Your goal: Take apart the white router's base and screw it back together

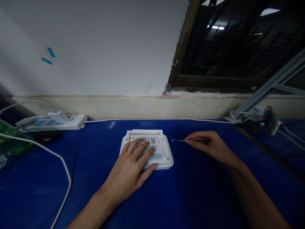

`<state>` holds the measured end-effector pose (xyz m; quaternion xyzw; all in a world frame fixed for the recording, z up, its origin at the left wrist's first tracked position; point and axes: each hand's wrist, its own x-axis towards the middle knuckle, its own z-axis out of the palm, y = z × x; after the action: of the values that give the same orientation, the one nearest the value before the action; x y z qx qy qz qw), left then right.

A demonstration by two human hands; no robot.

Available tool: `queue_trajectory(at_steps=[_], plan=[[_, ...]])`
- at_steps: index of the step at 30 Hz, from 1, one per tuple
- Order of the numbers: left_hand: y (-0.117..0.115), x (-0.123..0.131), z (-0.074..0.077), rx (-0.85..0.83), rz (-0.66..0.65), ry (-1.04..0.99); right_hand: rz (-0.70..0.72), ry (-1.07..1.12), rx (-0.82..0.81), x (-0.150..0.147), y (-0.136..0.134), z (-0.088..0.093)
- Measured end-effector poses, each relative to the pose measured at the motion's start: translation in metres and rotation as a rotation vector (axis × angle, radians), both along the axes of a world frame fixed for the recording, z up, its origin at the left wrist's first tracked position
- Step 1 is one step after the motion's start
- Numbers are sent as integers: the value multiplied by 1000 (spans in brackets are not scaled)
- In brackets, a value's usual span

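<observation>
A white router (164, 156) lies upside down on the blue table mat (40, 181), its vented underside and label facing up. My left hand (128, 171) rests flat on it with the fingers spread, covering much of the label. To the right of the router, my right hand (209, 143) pinches a small screwdriver (178, 140), whose thin metal shaft points left towards the router without touching it. Tiny dark specks (181, 156), perhaps screws, lie on the mat below the shaft.
A white power strip (51, 123) with a plug in it sits at the back left, beside a dark object (49, 136) and a green bag (11, 140). White cables (64, 165) run along the mat. A metal rail (269, 82) crosses the right side.
</observation>
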<state>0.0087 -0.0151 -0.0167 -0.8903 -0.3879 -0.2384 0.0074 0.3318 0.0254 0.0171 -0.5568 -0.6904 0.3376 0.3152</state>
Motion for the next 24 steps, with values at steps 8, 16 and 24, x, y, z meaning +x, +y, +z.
queue_trajectory(at_steps=[8,16,24], plan=[[-1,0,1,-13,1,7,4,46,71,-28,2,-13],[0,0,0,-14,1,6,-8,46,73,-32,5,-20],[-1,0,-1,-4,-2,2,18,2,51,-22,7,-21]])
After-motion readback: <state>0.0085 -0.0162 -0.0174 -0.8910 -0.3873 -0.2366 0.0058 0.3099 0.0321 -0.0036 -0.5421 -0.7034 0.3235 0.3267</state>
